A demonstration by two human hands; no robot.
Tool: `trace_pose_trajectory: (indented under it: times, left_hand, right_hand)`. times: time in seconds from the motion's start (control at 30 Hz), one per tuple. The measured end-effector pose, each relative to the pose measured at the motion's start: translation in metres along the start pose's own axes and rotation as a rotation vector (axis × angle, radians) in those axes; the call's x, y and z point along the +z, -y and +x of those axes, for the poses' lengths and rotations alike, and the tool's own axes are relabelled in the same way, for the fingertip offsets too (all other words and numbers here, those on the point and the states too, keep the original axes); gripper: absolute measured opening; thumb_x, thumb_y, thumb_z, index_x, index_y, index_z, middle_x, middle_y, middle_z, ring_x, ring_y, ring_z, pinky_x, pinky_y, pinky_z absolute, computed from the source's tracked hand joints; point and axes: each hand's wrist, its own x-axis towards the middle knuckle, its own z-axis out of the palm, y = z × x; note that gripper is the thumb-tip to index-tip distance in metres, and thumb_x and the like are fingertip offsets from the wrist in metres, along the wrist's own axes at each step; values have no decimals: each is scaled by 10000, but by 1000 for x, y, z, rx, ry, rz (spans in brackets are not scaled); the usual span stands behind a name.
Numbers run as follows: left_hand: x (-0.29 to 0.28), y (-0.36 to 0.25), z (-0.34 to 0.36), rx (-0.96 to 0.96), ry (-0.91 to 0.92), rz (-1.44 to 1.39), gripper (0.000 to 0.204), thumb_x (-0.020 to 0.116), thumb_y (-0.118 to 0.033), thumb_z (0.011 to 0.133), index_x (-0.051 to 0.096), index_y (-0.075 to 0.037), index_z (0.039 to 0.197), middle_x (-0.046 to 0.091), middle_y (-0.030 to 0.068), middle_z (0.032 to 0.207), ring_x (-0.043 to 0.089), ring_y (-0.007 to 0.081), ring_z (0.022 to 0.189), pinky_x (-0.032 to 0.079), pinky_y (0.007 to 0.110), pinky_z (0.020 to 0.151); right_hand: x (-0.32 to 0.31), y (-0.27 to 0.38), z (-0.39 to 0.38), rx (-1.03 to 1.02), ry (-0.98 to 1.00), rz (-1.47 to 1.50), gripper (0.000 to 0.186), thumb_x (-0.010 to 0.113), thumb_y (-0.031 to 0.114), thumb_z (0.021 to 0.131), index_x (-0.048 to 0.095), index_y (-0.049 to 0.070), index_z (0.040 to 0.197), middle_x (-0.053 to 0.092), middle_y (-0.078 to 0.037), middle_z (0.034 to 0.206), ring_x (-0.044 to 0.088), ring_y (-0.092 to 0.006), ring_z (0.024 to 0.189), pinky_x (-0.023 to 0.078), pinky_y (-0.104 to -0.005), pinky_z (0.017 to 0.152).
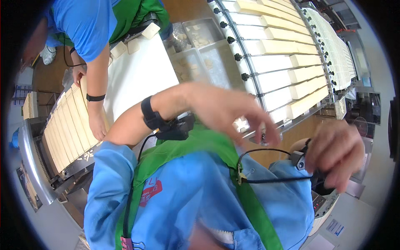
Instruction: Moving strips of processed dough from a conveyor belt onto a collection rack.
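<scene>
My left hand (227, 106) reaches across in front of my chest, blurred by motion. Its fingers are apart and bent downward near the close edge of the conveyor (252, 62). A small dark-and-white piece (263, 136) shows between these fingers; I cannot make out whether they touch it. To the right hangs my right hand (336, 152), also blurred, with loosely bent, separated fingers and nothing visible in them. It is off the conveyor's near end. Pale dough-like strips (309, 100) lie in lanes between thin metal rods on the white belt.
At left, a co-worker's hand (97, 127) rests by a row of pale strips (68, 129) beside a white surface (143, 68). Metal trays (206, 31) with pale scraps stand between that surface and the conveyor. Black knobs (238, 57) line the conveyor's side rail.
</scene>
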Motion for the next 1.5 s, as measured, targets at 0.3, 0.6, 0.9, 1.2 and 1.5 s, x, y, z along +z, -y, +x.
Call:
trace_pose_trajectory:
  times: [0.3,0.6,0.9,1.2,1.5]
  left_hand:
    - [59,22,10,193,243,-68,311,752,-170,935,674,-37,1206,664,115,1099,611,325,1036,469,444,934]
    - [78,5,6,324,37,207,204,664,-191,982,664,-83,1155,658,58,1109,527,318,1067,426,418,949]
    - [83,-10,-5,298,-126,118,251,664,-91,968,663,-75,1218,676,85,1049,642,284,1014,524,418,784]
    - [86,-5,-6,357,-101,201,182,654,-56,931,691,-98,1104,691,46,1057,692,280,968,541,399,762]
    - [99,-5,-1,317,-125,92,248,643,-7,904,700,-111,1121,690,39,1076,713,253,951,554,363,721]
  right_hand:
    - [42,47,2,-364,308,-486,156,700,158,929,794,58,1001,683,-55,856,678,-166,695,594,-271,610]
    - [38,25,19,463,368,-615,172,764,169,897,703,13,935,631,-137,782,665,-327,746,548,-416,677]
    - [43,-41,-20,972,562,-91,284,715,212,953,658,-56,1027,669,-224,835,655,-434,828,518,-470,742]
    - [42,-48,-12,1144,600,-96,251,668,213,971,728,-21,1040,700,-245,903,629,-416,777,511,-459,716]
    - [51,-66,-23,1194,680,-318,214,616,78,865,722,-35,1012,724,-212,922,685,-415,871,544,-471,764]
